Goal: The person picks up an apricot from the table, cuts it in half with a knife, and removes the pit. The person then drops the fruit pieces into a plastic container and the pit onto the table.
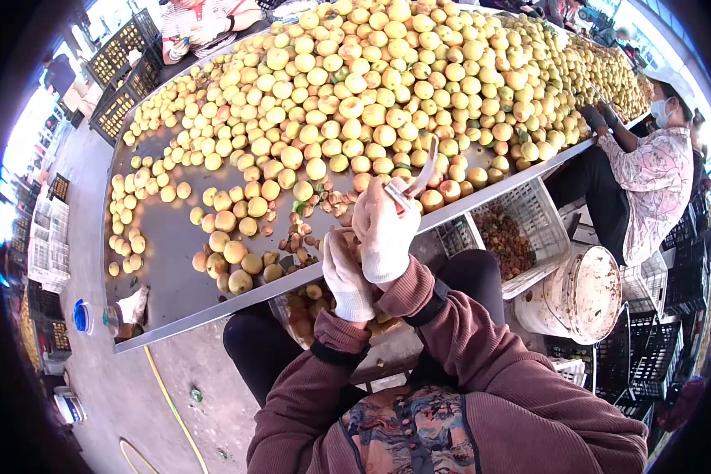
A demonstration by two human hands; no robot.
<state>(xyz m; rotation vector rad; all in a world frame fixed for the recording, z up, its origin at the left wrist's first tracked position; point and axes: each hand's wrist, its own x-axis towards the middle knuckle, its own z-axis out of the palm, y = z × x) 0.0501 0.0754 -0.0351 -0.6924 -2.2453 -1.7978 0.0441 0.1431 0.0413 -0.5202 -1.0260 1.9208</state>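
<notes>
Chest: floral panel (409,430) covered you.
Right hand (387,225): your white-gloved fingers gripped a curved metal blade (427,170) near the grey metal table (166,276).
Left hand (344,272): white-gloved, fingers curled, contents unclear.
Heap: round yellow fruits (355,83).

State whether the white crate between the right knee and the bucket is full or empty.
Neither: the crate is partly filled. Reddish-brown scraps lie inside, with bare wall showing above them.

Your head camera faces forward and down, close by the table (166,292); its edges seem bent and dim.
</notes>
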